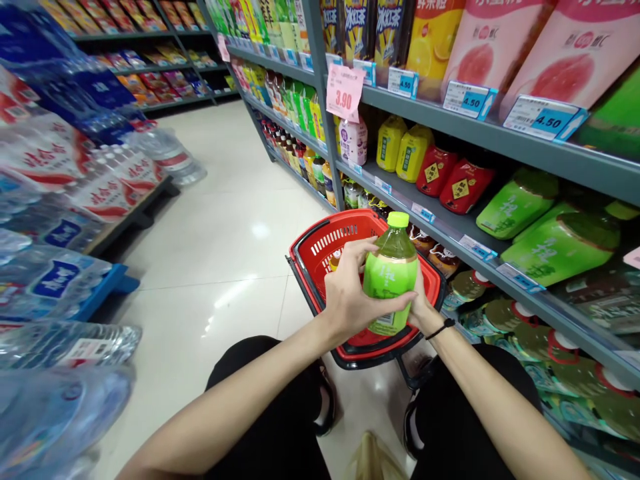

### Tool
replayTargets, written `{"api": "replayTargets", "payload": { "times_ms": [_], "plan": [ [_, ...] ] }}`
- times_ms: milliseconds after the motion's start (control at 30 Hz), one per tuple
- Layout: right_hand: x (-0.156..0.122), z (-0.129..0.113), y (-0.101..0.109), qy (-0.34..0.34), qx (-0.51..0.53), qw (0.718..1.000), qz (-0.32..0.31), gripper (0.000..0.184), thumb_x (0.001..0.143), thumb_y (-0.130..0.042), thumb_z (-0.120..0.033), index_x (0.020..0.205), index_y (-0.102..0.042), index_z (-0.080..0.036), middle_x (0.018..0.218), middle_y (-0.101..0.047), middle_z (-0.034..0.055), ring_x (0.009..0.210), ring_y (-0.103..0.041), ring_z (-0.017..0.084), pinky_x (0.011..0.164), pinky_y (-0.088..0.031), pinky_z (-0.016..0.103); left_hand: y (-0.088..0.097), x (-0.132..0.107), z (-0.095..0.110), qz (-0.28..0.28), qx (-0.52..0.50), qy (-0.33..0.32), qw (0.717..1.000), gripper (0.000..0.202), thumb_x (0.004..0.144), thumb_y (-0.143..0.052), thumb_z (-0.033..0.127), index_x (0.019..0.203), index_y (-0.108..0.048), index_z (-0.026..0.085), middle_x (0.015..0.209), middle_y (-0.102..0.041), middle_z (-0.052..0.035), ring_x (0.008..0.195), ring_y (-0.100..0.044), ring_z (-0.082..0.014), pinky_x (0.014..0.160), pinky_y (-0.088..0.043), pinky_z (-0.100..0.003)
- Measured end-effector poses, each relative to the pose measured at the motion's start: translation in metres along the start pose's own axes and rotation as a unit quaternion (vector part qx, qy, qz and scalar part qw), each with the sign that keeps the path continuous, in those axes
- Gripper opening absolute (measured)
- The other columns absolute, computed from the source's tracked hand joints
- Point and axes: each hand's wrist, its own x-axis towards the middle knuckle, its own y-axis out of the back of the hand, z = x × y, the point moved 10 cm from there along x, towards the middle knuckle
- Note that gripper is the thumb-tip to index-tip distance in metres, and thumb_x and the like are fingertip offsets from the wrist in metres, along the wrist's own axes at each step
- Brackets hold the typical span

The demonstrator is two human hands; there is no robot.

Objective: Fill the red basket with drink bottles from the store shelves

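Note:
A green drink bottle (393, 273) with a lime-green cap is held nearly upright over a red shopping basket (325, 235). My left hand (347, 283) wraps round the bottle's left side, with the thumb lying across its label. On the far right side, my right hand (419, 297) grips the same bottle; its fingers are mostly hidden behind it. A black band circles my right wrist. Inside the basket, a small yellow item (334, 260) shows partly behind my left hand. The basket stands on the floor between my knees.
Shelves (450, 227) with drink bottles and price tags run along the right. A pink price sign (345, 92) hangs from the shelf post. Stacked water packs (60, 280) line the left side. A pale tiled floor (240, 227) lies between them.

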Motion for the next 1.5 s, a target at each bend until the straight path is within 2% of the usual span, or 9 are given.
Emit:
{"api": "replayTargets", "payload": {
  "times_ms": [433,633,767,867,1000,1167,1267,1400,1500],
  "plan": [
    [0.000,0.008,0.002,-0.077,0.053,0.996,-0.005,0.071,0.092,-0.046,-0.081,0.117,-0.077,-0.023,0.106,-0.084,0.0080,0.116,-0.075,0.032,0.102,-0.060,0.048,-0.017,0.008,-0.027,-0.129,-0.037,0.098,0.986,0.101,0.076,-0.090,0.046,0.161,-0.042,0.022,0.160,-0.054,-0.0175,0.143,-0.058,-0.0362,0.118,-0.053,-0.052],
    [-0.007,-0.009,0.001,-0.061,0.027,0.998,-0.018,0.057,0.097,-0.049,-0.067,0.126,-0.076,-0.025,0.108,-0.085,0.0045,0.113,-0.077,0.030,0.101,-0.061,0.044,-0.010,0.015,-0.036,-0.104,-0.091,0.140,0.980,0.089,0.083,-0.082,0.043,0.161,-0.044,0.022,0.158,-0.055,-0.0173,0.137,-0.062,-0.0337,0.107,-0.059,-0.047],
    [-0.011,-0.023,0.000,-0.037,0.008,0.999,-0.016,0.054,0.099,-0.053,-0.062,0.132,-0.073,-0.025,0.110,-0.084,0.0032,0.113,-0.077,0.029,0.100,-0.062,0.043,-0.010,0.015,-0.065,-0.074,-0.129,0.231,0.962,0.082,0.084,-0.083,0.046,0.156,-0.050,0.023,0.147,-0.065,-0.0141,0.131,-0.065,-0.0314,0.104,-0.060,-0.046],
    [-0.013,-0.019,0.001,-0.048,-0.009,0.999,-0.018,0.058,0.099,-0.053,-0.066,0.138,-0.071,-0.026,0.118,-0.082,0.0045,0.116,-0.076,0.028,0.098,-0.063,0.044,-0.018,0.003,-0.097,-0.036,-0.201,0.353,0.913,0.072,0.082,-0.083,0.053,0.142,-0.061,0.020,0.128,-0.076,-0.0110,0.109,-0.074,-0.0282,0.095,-0.062,-0.042],
    [-0.023,-0.019,-0.002,0.012,-0.068,0.997,-0.021,0.057,0.098,-0.061,-0.061,0.144,-0.067,-0.029,0.139,-0.073,0.0050,0.132,-0.066,0.029,0.104,-0.061,0.047,-0.030,-0.012,-0.126,0.041,-0.351,0.462,0.814,0.067,0.079,-0.079,0.068,0.119,-0.071,0.015,0.104,-0.081,-0.0114,0.090,-0.077,-0.0257,0.082,-0.064,-0.037],
    [-0.058,-0.029,-0.015,0.162,-0.220,0.962,0.008,0.071,0.096,-0.072,-0.048,0.161,-0.048,-0.032,0.160,-0.053,0.0105,0.142,-0.057,0.030,0.113,-0.055,0.043,-0.055,-0.022,-0.136,-0.003,-0.495,0.529,0.689,0.084,0.072,-0.065,0.090,0.103,-0.074,0.013,0.083,-0.079,-0.0130,0.080,-0.077,-0.0279,0.077,-0.065,-0.040],
    [-0.075,-0.029,-0.029,0.233,-0.235,0.944,-0.023,0.081,0.098,-0.072,-0.039,0.168,-0.032,-0.033,0.160,-0.051,0.0144,0.139,-0.061,0.029,0.105,-0.063,0.042,-0.057,-0.020,-0.139,-0.007,-0.544,0.520,0.659,0.090,0.068,-0.061,0.096,0.100,-0.072,0.014,0.085,-0.079,-0.0139,0.082,-0.077,-0.0296,0.076,-0.065,-0.042],
    [-0.091,-0.033,-0.038,0.344,-0.309,0.886,-0.026,0.069,0.096,-0.075,-0.027,0.159,-0.047,-0.028,0.153,-0.059,0.0159,0.128,-0.070,0.027,0.096,-0.069,0.038,-0.063,-0.016,-0.136,-0.063,-0.606,0.487,0.626,0.093,0.069,-0.058,0.097,0.107,-0.071,0.012,0.094,-0.080,-0.0165,0.089,-0.078,-0.0335,0.078,-0.065,-0.045],
    [-0.101,-0.031,-0.043,0.401,-0.351,0.845,-0.053,0.071,0.095,-0.075,-0.018,0.160,-0.047,-0.028,0.153,-0.062,0.0143,0.124,-0.073,0.025,0.095,-0.070,0.036,-0.061,-0.013,-0.139,-0.082,-0.611,0.471,0.631,0.092,0.072,-0.058,0.094,0.117,-0.072,0.014,0.098,-0.080,-0.0162,0.092,-0.078,-0.0362,0.078,-0.065,-0.047]
  ]
}}
